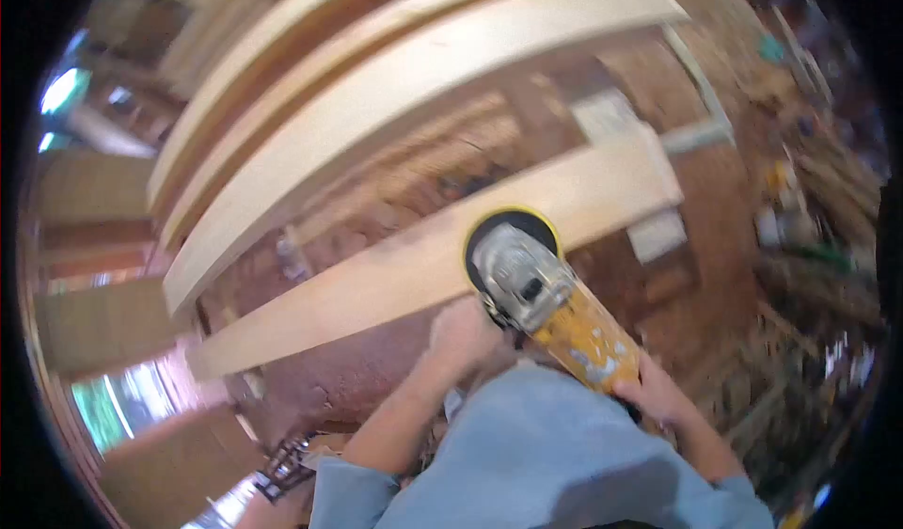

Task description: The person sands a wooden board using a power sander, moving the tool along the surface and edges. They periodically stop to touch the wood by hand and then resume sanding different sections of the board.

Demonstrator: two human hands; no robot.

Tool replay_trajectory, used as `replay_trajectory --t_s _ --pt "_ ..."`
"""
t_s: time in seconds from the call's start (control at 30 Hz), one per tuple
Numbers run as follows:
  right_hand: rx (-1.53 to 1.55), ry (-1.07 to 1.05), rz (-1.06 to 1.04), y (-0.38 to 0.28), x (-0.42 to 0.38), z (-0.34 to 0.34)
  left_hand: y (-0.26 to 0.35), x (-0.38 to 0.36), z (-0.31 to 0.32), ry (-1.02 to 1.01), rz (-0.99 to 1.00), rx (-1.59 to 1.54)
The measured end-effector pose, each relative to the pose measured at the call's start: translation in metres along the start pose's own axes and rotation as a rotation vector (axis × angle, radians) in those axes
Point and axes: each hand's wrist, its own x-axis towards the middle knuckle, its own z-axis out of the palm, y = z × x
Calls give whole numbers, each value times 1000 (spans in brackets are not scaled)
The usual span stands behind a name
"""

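Note:
An angle grinder (581, 333) with a worn yellow body, a grey metal head and a round yellow-edged disc lies over a long pale plank (376, 280). The disc overlaps the plank's face right of its middle. Close beside the grinder's head, my left hand (466, 336) is closed around its side handle, which the fingers mostly hide. Farther back, my right hand (654, 393) wraps the rear end of the yellow body. The plank slants from lower left to upper right in front of me.
Beyond the plank, several long pale boards (423, 54) stretch across the view. Light blocks (657, 236) show by the plank's right end. Brown ground with scraps lies below, and a cluttered pile of wood pieces (818, 284) fills the right side. A cardboard-coloured panel (179, 468) stands at lower left.

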Motion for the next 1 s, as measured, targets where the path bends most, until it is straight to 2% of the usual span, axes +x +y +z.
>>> replay_trajectory --t_s 0.07,0.13,0.17,0.23,0.27,0.4,0.43,0.5,0.57,0.63,0.67,0.73,0.8,0.83,0.87,0.9,0.93,0.97,1.0 --pt "-108 -50 -34 0 16 16 -44 1 18 41 -48 -143" --pt "102 -170 30 10 -2 -37 9 -23 28 11 -93 -160" --pt "41 -239 1 15 9 -32 -4 -32 24 -13 -82 -170" --pt "135 -284 -65 30 28 -51 -6 -35 44 59 -195 -222" --pt "11 -308 -71 27 34 -61 -8 -34 53 61 -210 -227" --pt "-160 -471 -132 2 63 -81 -1 -27 73 187 -297 -271" --pt "-196 -436 -151 -11 78 -78 -10 -17 71 209 -257 -300" --pt "-244 -564 -192 -27 104 -62 -31 -15 59 202 -306 -353" --pt "-354 -547 -140 -54 109 -32 -55 -12 53 301 -320 -365" --pt "-421 -508 -335 -55 125 -5 -109 23 79 382 -348 -336" --pt "-414 -486 -344 -57 131 6 -124 24 77 394 -378 -306" --pt "-604 -401 -386 -64 136 19 -128 17 71 395 -403 -276" --pt "-611 -395 -337 -74 129 22 -119 -3 67 487 -409 -319" --pt "-634 -382 -290 -84 122 23 -123 -13 68 484 -396 -318" --pt "-694 -351 -297 -94 116 21 -130 -22 72 543 -303 -353" --pt "-690 -344 -292 -82 123 13 -133 -28 75 604 -216 -387" --pt "-563 -367 -373 -59 143 -3 -133 -27 82 597 -229 -385" --pt "-430 -401 -450 -44 154 -17 -135 -26 91 533 -254 -491" --pt "-427 -428 -440 -43 151 -31 -135 -31 100 469 -281 -600"
